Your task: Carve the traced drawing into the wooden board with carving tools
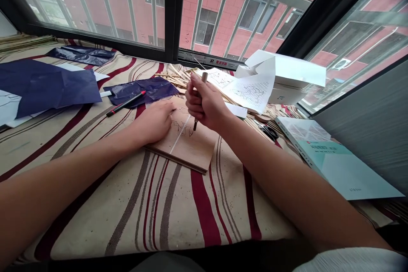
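Note:
A thin brown board [199, 153] lies on the striped cloth in front of me, with dark line drawings and a pale stripe across its face. My left hand [157, 121] rests on the board's left part, its fingers curled together; whether they pinch anything is hidden. Above the right part of the board, my right hand [204, 102] is wrapped round an upright tool with a wooden handle [204, 77]. The tool's dark lower tip [195, 126] points down beside the drawing; contact with the board cannot be made out.
A red-and-black pen [126, 104] lies on dark blue sheets [143, 89] at the left. Thin wooden strips [178, 77], drawn papers [251, 91] and a white box [296, 72] stand behind. Black scissors [269, 131] and a pale green book [338, 157] are at the right.

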Demonstrator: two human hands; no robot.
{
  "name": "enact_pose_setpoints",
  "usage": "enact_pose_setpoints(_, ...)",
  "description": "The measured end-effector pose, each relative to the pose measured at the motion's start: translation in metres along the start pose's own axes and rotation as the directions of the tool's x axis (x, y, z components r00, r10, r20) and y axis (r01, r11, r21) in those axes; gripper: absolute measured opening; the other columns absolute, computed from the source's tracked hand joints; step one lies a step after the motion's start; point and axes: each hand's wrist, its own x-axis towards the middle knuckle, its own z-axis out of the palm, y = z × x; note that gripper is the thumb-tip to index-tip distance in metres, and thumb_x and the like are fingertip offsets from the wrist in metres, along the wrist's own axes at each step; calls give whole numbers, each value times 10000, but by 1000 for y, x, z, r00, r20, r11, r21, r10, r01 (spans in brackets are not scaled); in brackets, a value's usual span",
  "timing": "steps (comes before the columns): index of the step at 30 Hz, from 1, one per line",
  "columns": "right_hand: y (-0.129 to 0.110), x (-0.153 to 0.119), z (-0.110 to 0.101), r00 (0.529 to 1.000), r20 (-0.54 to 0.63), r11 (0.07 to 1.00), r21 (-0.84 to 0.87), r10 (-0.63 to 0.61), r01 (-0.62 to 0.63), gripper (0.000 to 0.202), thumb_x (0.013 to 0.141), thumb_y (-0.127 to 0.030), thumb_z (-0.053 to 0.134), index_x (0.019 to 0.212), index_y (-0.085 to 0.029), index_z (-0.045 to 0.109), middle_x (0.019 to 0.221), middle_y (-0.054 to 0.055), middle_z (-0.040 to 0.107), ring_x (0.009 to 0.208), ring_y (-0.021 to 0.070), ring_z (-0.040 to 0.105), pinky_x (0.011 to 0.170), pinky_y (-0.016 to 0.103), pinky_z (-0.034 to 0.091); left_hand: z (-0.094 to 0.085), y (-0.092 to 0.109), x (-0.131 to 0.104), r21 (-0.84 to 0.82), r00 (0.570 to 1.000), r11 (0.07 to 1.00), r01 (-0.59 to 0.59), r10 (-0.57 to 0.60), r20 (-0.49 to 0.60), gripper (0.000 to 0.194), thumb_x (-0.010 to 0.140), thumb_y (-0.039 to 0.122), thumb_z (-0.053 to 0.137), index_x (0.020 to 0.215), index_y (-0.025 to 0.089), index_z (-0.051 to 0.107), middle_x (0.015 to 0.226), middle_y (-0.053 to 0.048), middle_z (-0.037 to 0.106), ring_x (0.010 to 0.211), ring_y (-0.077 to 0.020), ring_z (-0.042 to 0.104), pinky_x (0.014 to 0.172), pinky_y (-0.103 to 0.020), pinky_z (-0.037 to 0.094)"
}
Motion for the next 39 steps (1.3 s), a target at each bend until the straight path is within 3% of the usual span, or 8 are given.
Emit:
enact_pose_setpoints(4, 5, 5, -16, 996, -83, 1000, -20, -21, 19, 448, 1119, -453, 508, 744, -224, 425, 535, -106, 262, 424, 61, 140, 367, 184, 143, -2, -13, 2, 16, 999, 999, -50, 50, 3, 542, 980, 359, 342, 1314, 93, 677, 1419, -164, 690, 1370, -320, 602, 1232, -490, 441)
enact_pose_setpoints(12, 15, 17, -13, 995, -70, 998, -6, -66, 66, 451, 1127, -425, 490, 730, -229, 402, 534, -106, 248, 427, 64, 134, 369, 190, 132, -18, -24, 4, 115, 965, 980, -162, 182, -189, 447, 1032, 489, 365, 818, 195, 625, 902, -137, 714, 954, -320, 680, 926, -468, 533)
enact_pose_setpoints(16, 15, 18, -12, 993, -113, 999, -8, -39, 38, 449, 1134, -422, 476, 738, -231, 383, 521, -112, 246, 418, 59, 136, 368, 187, 122, -17, -23, 2, 8, 979, 992, -129, 128, -157, 311, 1003, 410, 469, 1138, 173, 618, 848, -73, 669, 802, -266, 659, 752, -379, 508)
enact_pose_setpoints(18, 14, 18, -10, 989, -145, 1000, -9, -24, 23, 450, 1143, -402, 458, 737, -231, 366, 513, -113, 249, 413, 55, 137, 369, 185, 116, -13, -23, 2, -56, 967, 977, -204, 193, -166, 368, 989, 335, 463, 1288, 154, 577, 1000, -100, 688, 929, -271, 672, 844, -390, 524)
enact_pose_setpoints(21, 13, 17, -8, 984, -176, 1000, -6, -19, 19, 452, 1147, -385, 452, 733, -231, 352, 502, -115, 244, 406, 52, 136, 370, 186, 104, -7, -23, 2, -96, 942, 945, -312, 295, -164, 357, 1007, 333, 414, 1227, 150, 628, 1217, -151, 670, 1150, -304, 627, 1043, -462, 494)
enact_pose_setpoints(32, 18, 21, 4, 945, -323, 997, -69, -51, 30, 430, 1121, -378, 526, 765, -247, 323, 499, -123, 260, 397, 45, 158, 369, 188, 110, 2, -18, 7, -42, 970, 969, -243, 242, -33, 441, 1021, 372, 298, 1154, 149, 654, 1263, -162, 691, 1238, -326, 625, 1130, -511, 469)
enact_pose_setpoints(34, 20, 23, 4, 960, -271, 995, -94, -67, 43, 442, 1106, -401, 556, 762, -249, 324, 501, -121, 270, 400, 45, 162, 370, 188, 120, 3, -18, 9, -36, 970, 970, -242, 241, -26, 476, 1024, 370, 276, 1190, 133, 654, 1297, -177, 682, 1281, -332, 617, 1159, -519, 458)
enact_pose_setpoints(39, 20, 20, -9, 999, 46, 993, -119, -10, 15, 488, 1079, -475, 587, 745, -248, 315, 510, -118, 261, 420, 50, 131, 367, 187, 128, 8, -19, 11, -37, 973, 973, -228, 227, -44, 474, 1018, 364, 284, 1208, 135, 653, 1339, -178, 671, 1312, -329, 600, 1191, -523, 449)
